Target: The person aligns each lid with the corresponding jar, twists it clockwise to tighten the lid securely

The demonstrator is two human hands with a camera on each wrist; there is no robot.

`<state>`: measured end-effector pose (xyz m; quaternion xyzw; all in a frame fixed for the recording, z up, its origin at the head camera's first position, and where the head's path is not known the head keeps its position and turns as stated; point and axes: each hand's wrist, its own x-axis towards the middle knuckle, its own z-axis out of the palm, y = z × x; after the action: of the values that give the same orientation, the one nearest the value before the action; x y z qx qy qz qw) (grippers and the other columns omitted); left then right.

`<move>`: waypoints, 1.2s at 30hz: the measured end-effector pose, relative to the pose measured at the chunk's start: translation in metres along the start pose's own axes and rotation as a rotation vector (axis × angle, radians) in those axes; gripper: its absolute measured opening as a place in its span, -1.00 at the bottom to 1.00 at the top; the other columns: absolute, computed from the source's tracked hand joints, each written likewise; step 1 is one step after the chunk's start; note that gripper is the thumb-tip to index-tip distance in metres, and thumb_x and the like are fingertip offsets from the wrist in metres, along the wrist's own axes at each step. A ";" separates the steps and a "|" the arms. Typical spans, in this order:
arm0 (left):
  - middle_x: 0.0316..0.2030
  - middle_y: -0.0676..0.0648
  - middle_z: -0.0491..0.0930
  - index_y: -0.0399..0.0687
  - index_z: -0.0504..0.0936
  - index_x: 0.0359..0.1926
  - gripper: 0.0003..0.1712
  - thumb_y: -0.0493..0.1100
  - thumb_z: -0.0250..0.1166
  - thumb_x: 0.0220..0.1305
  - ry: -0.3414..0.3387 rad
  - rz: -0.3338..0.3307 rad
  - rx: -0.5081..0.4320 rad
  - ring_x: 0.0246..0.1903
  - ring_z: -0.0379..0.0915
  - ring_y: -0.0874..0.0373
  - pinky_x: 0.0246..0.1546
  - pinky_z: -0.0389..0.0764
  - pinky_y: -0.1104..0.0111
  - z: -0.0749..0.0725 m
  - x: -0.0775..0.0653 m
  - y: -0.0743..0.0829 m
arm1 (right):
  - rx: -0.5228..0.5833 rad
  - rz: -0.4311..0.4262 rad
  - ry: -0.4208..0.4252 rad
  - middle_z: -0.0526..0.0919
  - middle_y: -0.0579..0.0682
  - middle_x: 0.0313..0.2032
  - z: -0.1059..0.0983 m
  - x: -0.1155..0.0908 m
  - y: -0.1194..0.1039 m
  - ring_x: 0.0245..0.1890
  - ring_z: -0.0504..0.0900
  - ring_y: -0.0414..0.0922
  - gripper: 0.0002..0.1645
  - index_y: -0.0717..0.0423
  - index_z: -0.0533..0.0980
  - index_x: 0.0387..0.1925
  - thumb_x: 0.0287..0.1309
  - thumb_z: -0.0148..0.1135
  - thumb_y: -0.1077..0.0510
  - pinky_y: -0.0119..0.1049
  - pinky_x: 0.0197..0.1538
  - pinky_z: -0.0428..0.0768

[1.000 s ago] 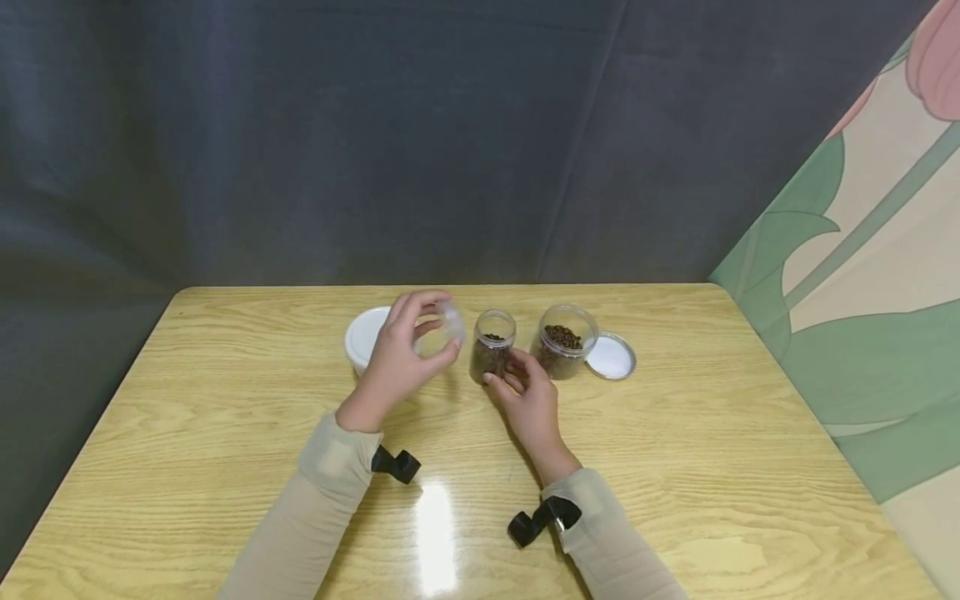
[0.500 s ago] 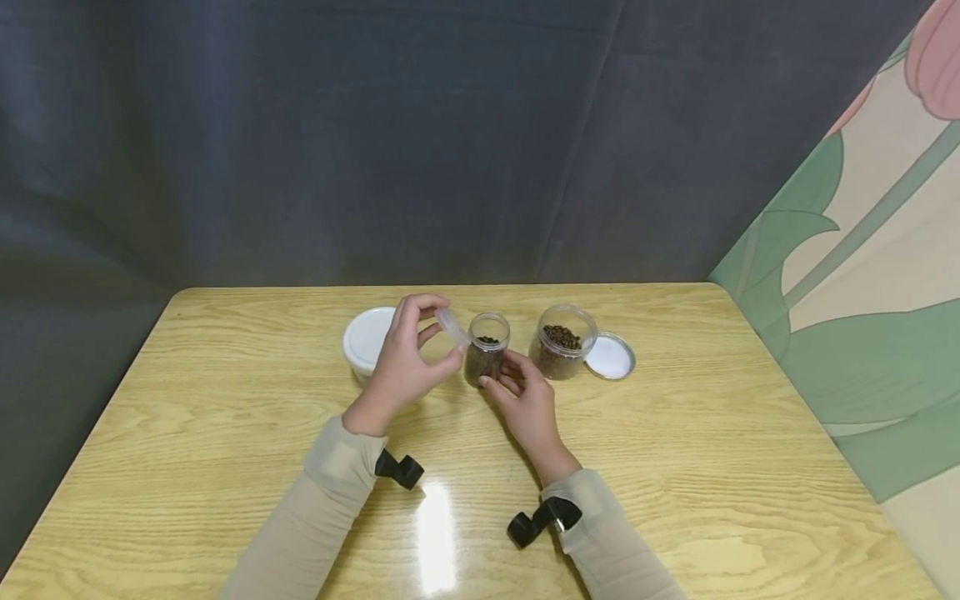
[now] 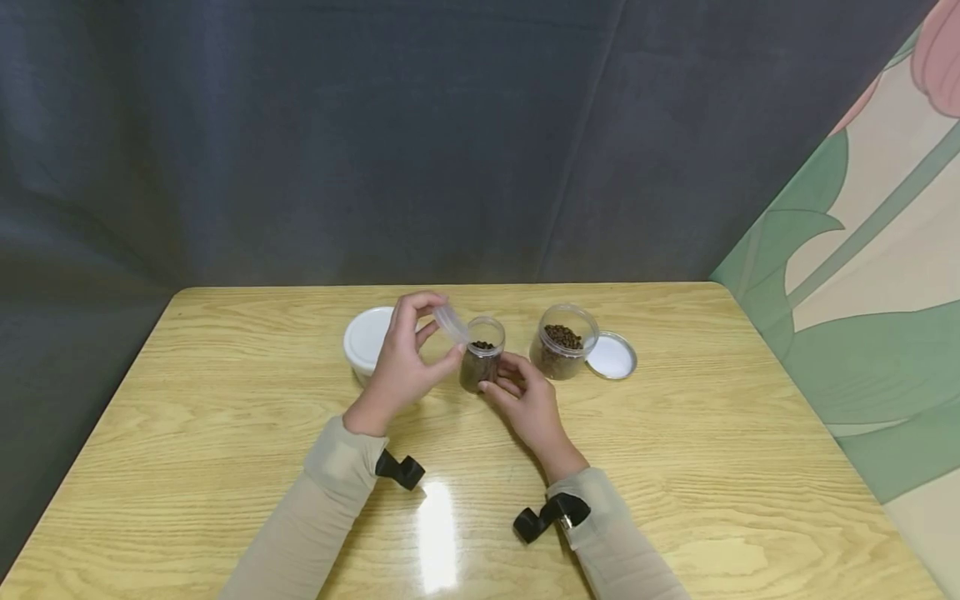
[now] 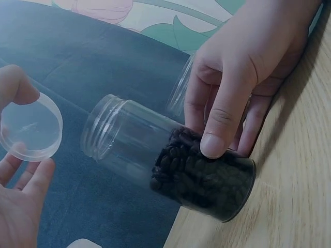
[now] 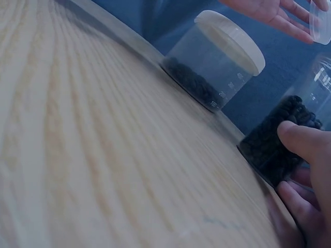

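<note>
My left hand [image 3: 402,358] pinches a small translucent lid [image 3: 451,322] between thumb and fingertips. The lid is tilted, just up and left of the mouth of a narrow clear jar [image 3: 477,369]. Dark coffee beans [image 4: 201,173] fill about the lower half of that jar, below its threaded neck [image 4: 106,126]. On the jar's lower right side, the thumb and fingers of my right hand [image 3: 531,404] grip it upright on the table. In the left wrist view the lid [image 4: 33,129] is held apart from the jar's rim.
A wider clear jar [image 3: 557,365] of brown beans stands uncovered to the right, beside a round silver-rimmed lid [image 3: 611,357] on the wooden table [image 3: 712,450]. Left of my hands is a translucent tub [image 5: 191,64] with a white lid [image 3: 366,337] and dark beans inside. A dark curtain [image 3: 375,167] hangs behind.
The narrow jar has slid a little left and nearer to me, with my right hand still on it. My left hand has turned the lid from facing me to a slant near the jar's mouth.
</note>
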<state>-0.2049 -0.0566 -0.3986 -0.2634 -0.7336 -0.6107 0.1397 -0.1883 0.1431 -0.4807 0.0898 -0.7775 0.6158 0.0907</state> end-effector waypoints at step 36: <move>0.27 -0.24 0.29 -0.28 0.26 0.20 -0.35 -0.51 0.39 0.17 -0.091 0.006 -0.087 0.33 0.28 -0.07 0.43 0.31 0.23 0.017 -0.008 -0.016 | 0.030 -0.012 -0.147 0.62 0.30 0.03 -0.005 0.000 -0.001 0.08 0.63 0.18 -0.44 0.39 0.50 0.18 0.12 0.43 0.43 -0.28 0.13 0.65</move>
<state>-0.2050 -0.0432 -0.4192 -0.2990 -0.7109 -0.6291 0.0967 -0.1881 0.1480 -0.4789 0.1408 -0.7720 0.6188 0.0360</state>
